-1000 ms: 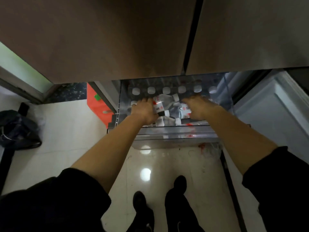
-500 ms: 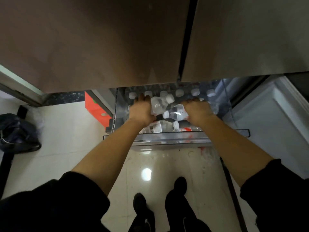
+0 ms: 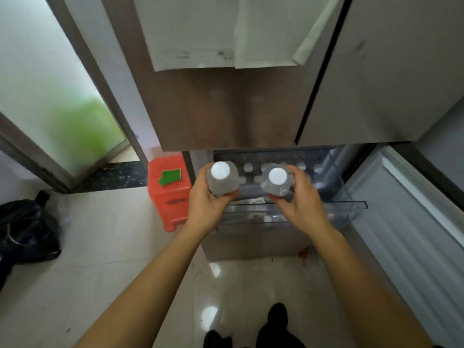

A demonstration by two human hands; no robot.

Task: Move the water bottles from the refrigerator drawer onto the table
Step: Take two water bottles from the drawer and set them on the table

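White-capped and clear, 2 water bottles are held upright above the front rim of the open refrigerator drawer (image 3: 351,209). The left bottle (image 3: 222,183) sits in the left hand (image 3: 208,204), whose fingers are curled round its body. The right bottle (image 3: 276,184) is in the right hand (image 3: 301,202), with thumb and fingers wrapped round its sides. Toward the drawer's back edge, more bottle caps (image 3: 248,167) show in rows. No table is in view, so I'd judge both bottles have a carry ahead. Chilled plastic may be slick, and either bottle could slip. The pulled-out drawer sits low and the tiled floor (image 3: 113,259) is glossy, so a careless turn risks a knock or a skid. Bottle labels are hidden from above, and the print on the papers (image 3: 195,33) on the refrigerator door is too blurred to read.
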